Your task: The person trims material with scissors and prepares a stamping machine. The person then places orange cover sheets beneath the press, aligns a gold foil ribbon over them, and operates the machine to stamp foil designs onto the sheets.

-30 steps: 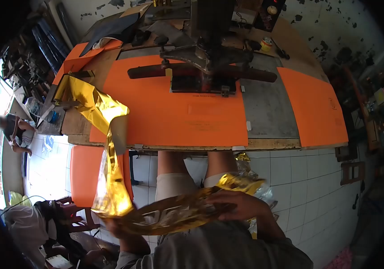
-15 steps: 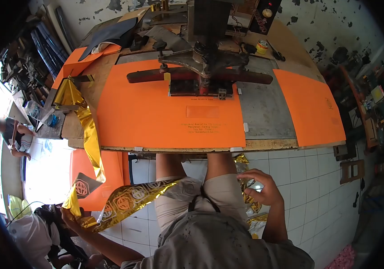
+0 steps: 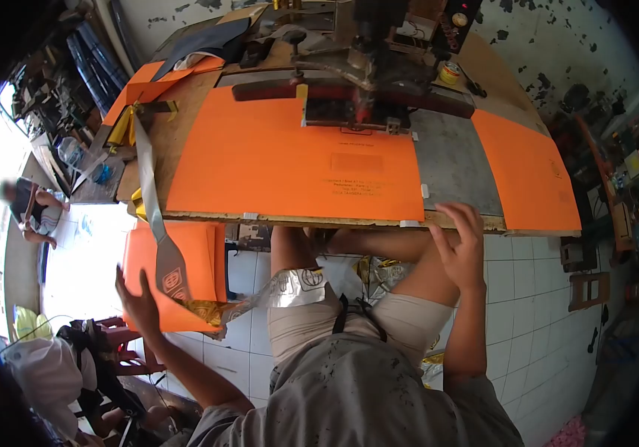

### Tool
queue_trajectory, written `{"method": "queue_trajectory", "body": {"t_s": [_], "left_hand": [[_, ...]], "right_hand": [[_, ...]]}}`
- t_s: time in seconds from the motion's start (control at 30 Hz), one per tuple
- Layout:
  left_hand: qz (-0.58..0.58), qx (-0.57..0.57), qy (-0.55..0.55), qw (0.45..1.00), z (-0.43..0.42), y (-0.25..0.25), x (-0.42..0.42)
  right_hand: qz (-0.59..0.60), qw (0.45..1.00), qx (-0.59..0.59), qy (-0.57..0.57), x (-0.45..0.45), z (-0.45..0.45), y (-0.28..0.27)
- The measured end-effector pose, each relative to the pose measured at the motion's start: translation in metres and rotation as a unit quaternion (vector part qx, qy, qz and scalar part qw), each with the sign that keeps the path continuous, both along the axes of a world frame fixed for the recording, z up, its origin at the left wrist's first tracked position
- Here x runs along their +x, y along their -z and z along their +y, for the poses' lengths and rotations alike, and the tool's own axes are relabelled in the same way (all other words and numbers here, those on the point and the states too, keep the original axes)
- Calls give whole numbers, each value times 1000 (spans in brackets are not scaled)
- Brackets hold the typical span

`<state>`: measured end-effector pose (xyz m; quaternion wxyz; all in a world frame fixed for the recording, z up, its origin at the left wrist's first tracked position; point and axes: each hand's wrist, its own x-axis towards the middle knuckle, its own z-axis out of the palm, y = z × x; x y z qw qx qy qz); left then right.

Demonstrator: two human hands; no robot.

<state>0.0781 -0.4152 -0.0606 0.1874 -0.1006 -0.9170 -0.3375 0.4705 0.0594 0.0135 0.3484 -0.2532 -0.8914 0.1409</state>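
Observation:
My left hand (image 3: 140, 304) is open, fingers spread, beside the long foil strip and in front of the orange sheets stacked below the table. The foil strip (image 3: 172, 272) hangs from the table's left end, shows its silvery side with printed emblems, and runs across to my lap. My right hand (image 3: 462, 252) is open with nothing in it, at the table's front edge, below the grey metal plate (image 3: 450, 160). A large orange sheet (image 3: 260, 167) with small printed text lies under the press (image 3: 360, 97).
Another orange sheet (image 3: 532, 175) lies at the right of the table. The orange stack (image 3: 138, 253) is at lower left. Crumpled gold foil (image 3: 386, 272) is on the tiled floor beyond my legs. A person (image 3: 36, 208) sits at far left. Scissors (image 3: 476, 87) lie at the back right.
My left hand has let go of the gold foil, which has dropped and twisted to its silvery side. My right hand has risen to the table edge. My right leg has swung outward.

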Motion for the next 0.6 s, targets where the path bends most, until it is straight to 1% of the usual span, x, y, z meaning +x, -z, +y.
{"method": "queue_trajectory", "body": {"t_s": [0.03, 0.07, 0.1, 0.13, 0.17, 0.2, 0.23, 0.3, 0.4, 0.5, 0.6], "left_hand": [[16, 40, 55, 998, 30, -17, 8], [52, 71, 134, 987, 50, -22, 10], [63, 73, 169, 981, 71, -29, 14], [47, 65, 203, 976, 92, -43, 23], [41, 81, 240, 966, 111, -46, 27], [53, 54, 268, 961, 129, -55, 32], [74, 41, 287, 954, 142, -51, 29], [63, 17, 355, 933, 162, -51, 21], [89, -49, 390, 915, 179, -46, 3], [53, -66, 421, 903, 183, -51, -4], [21, -38, 424, 905, 187, -55, -11]], "right_hand": [[-11, 1000, 9, -10, -9, 3, 3], [-22, 999, 19, -19, -16, 6, 5], [-29, 999, 10, -31, -22, 8, 7], [-37, 998, 1, -41, -27, 11, 10], [-46, 998, -8, -51, -30, 12, 11], [-69, 996, -15, -62, -31, 14, 10], [-91, 993, -21, -73, -31, 17, 8], [-117, 988, -34, -96, -32, 23, 6], [-122, 983, -47, -126, -32, 38, 4], [-123, 980, -59, -146, -30, 52, 5], [-127, 975, -90, -159, -33, 61, 5]]}}
